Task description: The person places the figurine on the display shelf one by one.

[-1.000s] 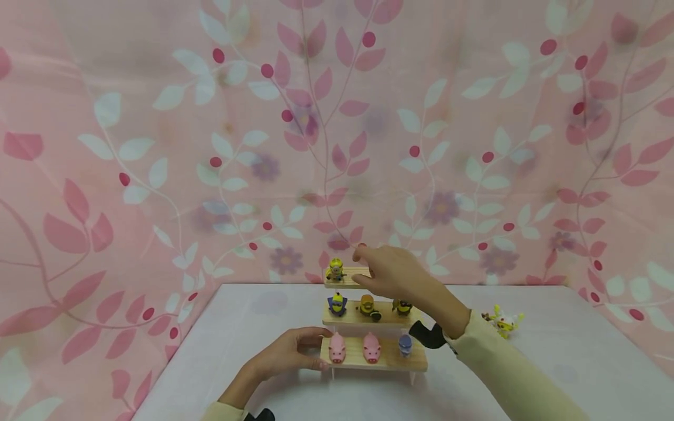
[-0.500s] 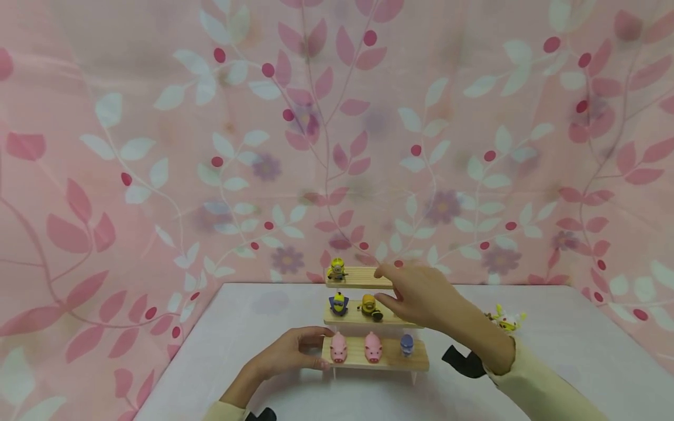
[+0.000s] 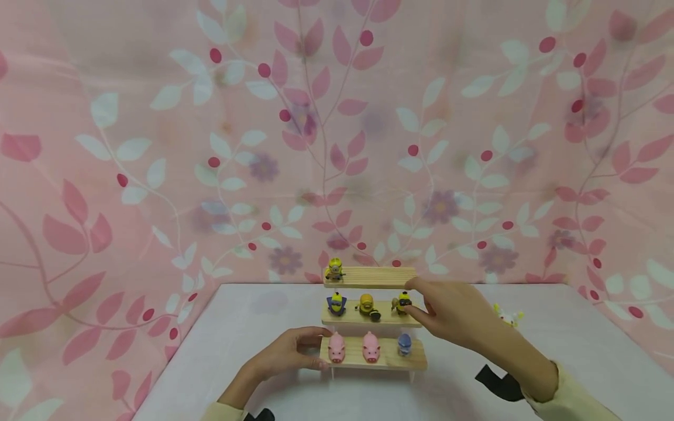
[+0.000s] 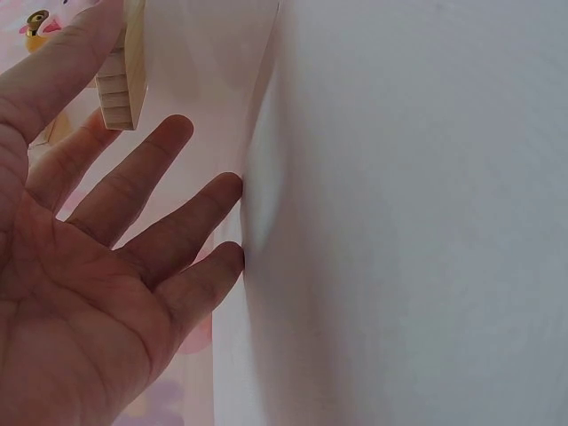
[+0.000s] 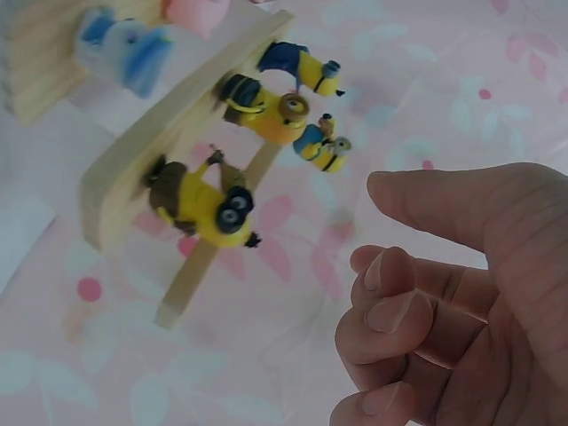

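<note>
A three-tier wooden display stand point(image 3: 389, 363) stands on the table. My left hand point(image 3: 289, 354) holds the left end of its bottom board, thumb at the front and fingers behind; in the left wrist view that board end point(image 4: 121, 84) lies between thumb and index finger. Right of the middle board, my right hand point(image 3: 458, 310) is loosely curled with nothing in it, near a minion figurine point(image 3: 403, 303) with dark goggles. Beside that figurine stand a minion point(image 3: 367, 305) and a caped one point(image 3: 337, 304). Another minion point(image 3: 334, 269) stands at the top board's left end.
Two pink pig figurines point(image 3: 337, 347) and a small blue figurine point(image 3: 404, 345) occupy the bottom board. A white and yellow figurine point(image 3: 508, 316) lies on the white-covered table point(image 3: 231, 316), partly behind my right arm. Flowered pink cloth point(image 3: 158, 234) hangs behind.
My right hand has moved right and down from the top board, uncovering its right part and the goggled minion on the middle board. My left hand stays at the bottom board.
</note>
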A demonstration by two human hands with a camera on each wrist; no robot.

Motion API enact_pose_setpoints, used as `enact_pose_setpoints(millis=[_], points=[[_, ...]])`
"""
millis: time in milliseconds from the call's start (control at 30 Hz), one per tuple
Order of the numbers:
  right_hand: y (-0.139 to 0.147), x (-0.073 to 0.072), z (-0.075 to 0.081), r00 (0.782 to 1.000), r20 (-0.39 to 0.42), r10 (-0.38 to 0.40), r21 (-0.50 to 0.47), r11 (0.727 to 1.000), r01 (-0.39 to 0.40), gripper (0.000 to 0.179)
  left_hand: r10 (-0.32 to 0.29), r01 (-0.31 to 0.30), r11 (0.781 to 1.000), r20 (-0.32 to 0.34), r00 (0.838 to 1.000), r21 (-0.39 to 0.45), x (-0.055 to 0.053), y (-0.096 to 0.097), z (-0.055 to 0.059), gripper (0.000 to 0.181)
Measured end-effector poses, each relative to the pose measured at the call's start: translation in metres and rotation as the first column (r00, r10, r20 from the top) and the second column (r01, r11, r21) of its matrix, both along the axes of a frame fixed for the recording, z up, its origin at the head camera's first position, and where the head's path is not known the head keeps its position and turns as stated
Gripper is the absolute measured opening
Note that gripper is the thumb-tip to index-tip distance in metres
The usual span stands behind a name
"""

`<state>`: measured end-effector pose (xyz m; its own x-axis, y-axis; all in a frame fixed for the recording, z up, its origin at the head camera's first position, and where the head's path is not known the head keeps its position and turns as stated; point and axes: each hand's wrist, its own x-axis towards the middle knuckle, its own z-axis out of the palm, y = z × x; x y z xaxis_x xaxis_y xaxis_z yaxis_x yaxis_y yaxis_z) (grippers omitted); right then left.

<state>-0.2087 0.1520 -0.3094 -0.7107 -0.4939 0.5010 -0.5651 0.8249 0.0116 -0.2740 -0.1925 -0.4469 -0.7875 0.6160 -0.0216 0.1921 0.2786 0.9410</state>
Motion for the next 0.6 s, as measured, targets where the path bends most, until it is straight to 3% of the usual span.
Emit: enact_pose_setpoints(millis=[300, 600], points=[[0.027, 0.007, -0.017, 0.997, 0.031, -0.075, -0.006, 0.997, 0.075, 0.032, -0.005, 0.005, 1.000, 0.001, 1.000, 0.010, -0.001, -0.001, -0.003, 0.054], [0.053, 0.003, -0.039, 0.989, 0.059, -0.134, -0.024, 0.990, 0.136, 0.029, -0.010, 0.010, 1.000, -0.013, 1.000, 0.012, -0.002, 0.000, -0.004, 0.053]])
